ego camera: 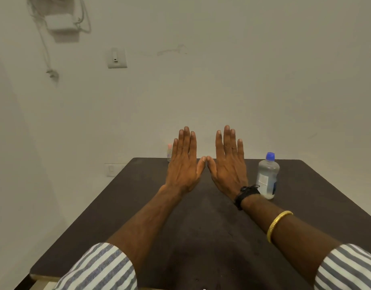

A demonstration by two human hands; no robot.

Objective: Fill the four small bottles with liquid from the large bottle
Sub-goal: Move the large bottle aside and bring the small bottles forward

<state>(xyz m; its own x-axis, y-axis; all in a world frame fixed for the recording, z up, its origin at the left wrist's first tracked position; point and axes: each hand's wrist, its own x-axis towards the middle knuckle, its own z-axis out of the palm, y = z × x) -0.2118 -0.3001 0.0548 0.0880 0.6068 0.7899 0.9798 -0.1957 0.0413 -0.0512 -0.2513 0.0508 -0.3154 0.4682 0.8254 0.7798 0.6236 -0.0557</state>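
A: Where could I pass?
B: Over bare table (96, 216), left side. The large bottle (267, 176) blocks just beside my right hand (227, 166); a small bottle (169, 152) stands behind my left hand (185, 164), far edge.

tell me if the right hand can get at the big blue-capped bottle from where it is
Probably yes. The right hand is open and empty, and the large bottle stands upright just beside its wrist, with nothing between them.
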